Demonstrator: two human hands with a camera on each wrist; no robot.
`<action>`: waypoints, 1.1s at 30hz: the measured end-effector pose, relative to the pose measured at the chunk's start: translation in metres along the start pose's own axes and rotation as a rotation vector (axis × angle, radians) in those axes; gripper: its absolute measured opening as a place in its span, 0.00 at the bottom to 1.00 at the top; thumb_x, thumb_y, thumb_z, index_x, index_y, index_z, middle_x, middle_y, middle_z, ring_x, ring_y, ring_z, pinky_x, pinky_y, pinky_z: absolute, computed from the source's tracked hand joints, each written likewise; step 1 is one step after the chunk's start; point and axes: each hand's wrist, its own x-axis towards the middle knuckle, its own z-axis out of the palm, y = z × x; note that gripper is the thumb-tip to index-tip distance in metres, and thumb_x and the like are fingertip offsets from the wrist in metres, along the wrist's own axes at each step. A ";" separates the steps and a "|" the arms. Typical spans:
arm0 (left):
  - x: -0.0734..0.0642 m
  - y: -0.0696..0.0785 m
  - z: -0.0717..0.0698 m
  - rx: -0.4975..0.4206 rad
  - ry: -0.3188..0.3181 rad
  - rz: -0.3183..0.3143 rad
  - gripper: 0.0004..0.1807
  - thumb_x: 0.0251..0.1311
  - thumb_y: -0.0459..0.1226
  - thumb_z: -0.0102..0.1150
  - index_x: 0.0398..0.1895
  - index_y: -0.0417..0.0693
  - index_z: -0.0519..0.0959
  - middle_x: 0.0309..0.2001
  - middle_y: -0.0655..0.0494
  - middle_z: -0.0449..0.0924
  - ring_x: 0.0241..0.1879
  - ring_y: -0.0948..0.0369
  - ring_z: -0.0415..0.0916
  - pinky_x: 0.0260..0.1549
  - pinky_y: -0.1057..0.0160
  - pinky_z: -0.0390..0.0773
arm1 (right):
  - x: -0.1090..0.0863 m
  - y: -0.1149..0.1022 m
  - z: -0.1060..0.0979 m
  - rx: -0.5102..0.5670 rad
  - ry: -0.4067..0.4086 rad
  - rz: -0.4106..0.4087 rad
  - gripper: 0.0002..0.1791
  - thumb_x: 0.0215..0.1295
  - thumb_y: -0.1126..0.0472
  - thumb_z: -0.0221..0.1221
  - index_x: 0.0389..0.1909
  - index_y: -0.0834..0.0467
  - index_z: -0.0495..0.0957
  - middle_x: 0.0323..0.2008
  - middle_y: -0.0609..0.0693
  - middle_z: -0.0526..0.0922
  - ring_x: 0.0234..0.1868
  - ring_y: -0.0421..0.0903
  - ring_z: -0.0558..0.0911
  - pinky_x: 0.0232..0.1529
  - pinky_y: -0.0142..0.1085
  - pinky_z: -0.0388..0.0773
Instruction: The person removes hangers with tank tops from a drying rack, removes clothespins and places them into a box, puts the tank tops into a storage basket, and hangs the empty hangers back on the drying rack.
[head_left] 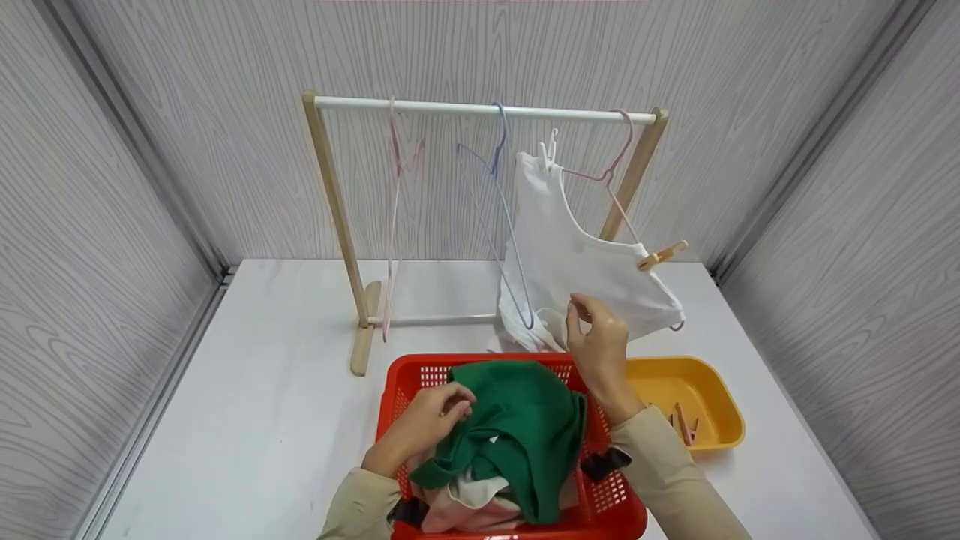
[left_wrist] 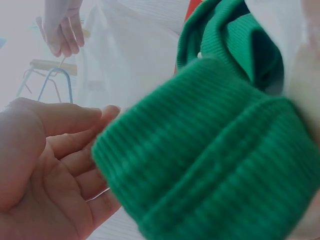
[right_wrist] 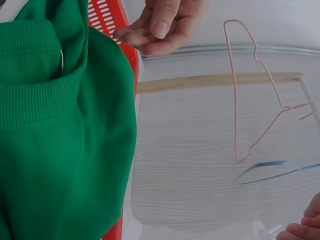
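Observation:
My left hand (head_left: pixel 427 424) is over the left side of a red basket (head_left: pixel 387 420), beside a green garment (head_left: pixel 525 405). In the left wrist view its fingers are loosely bent next to the garment's ribbed cuff (left_wrist: pixel 210 165), holding nothing. My right hand (head_left: pixel 602 346) is raised above the basket's far right corner, in front of a white sleeveless top (head_left: pixel 555 247). Its fingers are loosely curved with nothing between them. The top hangs at a slant from a pink hanger (head_left: pixel 604 177), with a white clothespin (head_left: pixel 548 156) on one shoulder and a wooden clothespin (head_left: pixel 660 256) on the other.
A white rod (head_left: pixel 442 108) on wooden posts also carries a blue hanger (head_left: pixel 520 266) and another pink hanger (head_left: pixel 395 202), both bare. Pale pink and white cloth (head_left: pixel 469 510) lies under the green garment. At the right, a yellow tray (head_left: pixel 667 382) holds several clothespins (head_left: pixel 683 426).

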 end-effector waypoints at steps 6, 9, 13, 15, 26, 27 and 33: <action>0.006 0.005 -0.001 0.001 0.031 0.007 0.11 0.69 0.34 0.49 0.47 0.37 0.77 0.43 0.44 0.81 0.42 0.55 0.79 0.50 0.53 0.82 | 0.003 0.008 -0.007 -0.028 0.041 0.006 0.07 0.61 0.72 0.59 0.38 0.71 0.81 0.36 0.64 0.87 0.35 0.58 0.86 0.42 0.47 0.84; 0.008 0.008 -0.001 0.002 0.043 0.003 0.11 0.69 0.34 0.49 0.48 0.38 0.77 0.44 0.44 0.81 0.43 0.55 0.78 0.51 0.52 0.82 | 0.004 0.012 -0.012 -0.027 0.054 0.034 0.07 0.61 0.72 0.59 0.40 0.70 0.80 0.37 0.64 0.86 0.38 0.58 0.86 0.45 0.47 0.83; 0.009 0.009 0.001 0.007 0.056 -0.002 0.10 0.69 0.34 0.50 0.48 0.39 0.77 0.45 0.44 0.82 0.44 0.55 0.78 0.53 0.51 0.81 | 0.006 0.017 -0.018 -0.052 0.089 0.040 0.08 0.61 0.72 0.59 0.40 0.70 0.80 0.37 0.64 0.85 0.39 0.59 0.85 0.46 0.48 0.83; 0.010 0.010 0.002 0.011 0.059 -0.003 0.10 0.69 0.34 0.50 0.48 0.39 0.77 0.45 0.45 0.82 0.44 0.55 0.78 0.53 0.51 0.81 | 0.007 0.021 -0.020 -0.080 0.121 0.022 0.07 0.61 0.72 0.59 0.39 0.70 0.80 0.36 0.65 0.84 0.37 0.59 0.84 0.45 0.49 0.83; 0.014 0.013 0.009 0.011 0.057 0.025 0.10 0.69 0.34 0.49 0.47 0.38 0.77 0.44 0.45 0.82 0.43 0.55 0.78 0.52 0.52 0.81 | 0.014 0.045 -0.034 -0.178 0.302 -0.035 0.08 0.59 0.74 0.59 0.39 0.72 0.80 0.34 0.67 0.82 0.38 0.63 0.82 0.43 0.52 0.80; 0.014 0.013 0.009 0.015 0.059 0.029 0.10 0.69 0.34 0.49 0.47 0.38 0.77 0.44 0.45 0.82 0.43 0.55 0.79 0.52 0.52 0.81 | 0.015 0.047 -0.035 -0.179 0.311 -0.035 0.09 0.58 0.74 0.59 0.40 0.72 0.80 0.34 0.67 0.82 0.38 0.63 0.82 0.42 0.52 0.80; 0.015 0.015 0.010 0.031 0.055 0.037 0.10 0.69 0.34 0.50 0.47 0.38 0.77 0.44 0.45 0.82 0.43 0.55 0.79 0.51 0.52 0.82 | 0.019 0.060 -0.042 -0.184 0.343 -0.032 0.08 0.60 0.74 0.57 0.40 0.72 0.79 0.34 0.68 0.81 0.38 0.63 0.81 0.42 0.53 0.80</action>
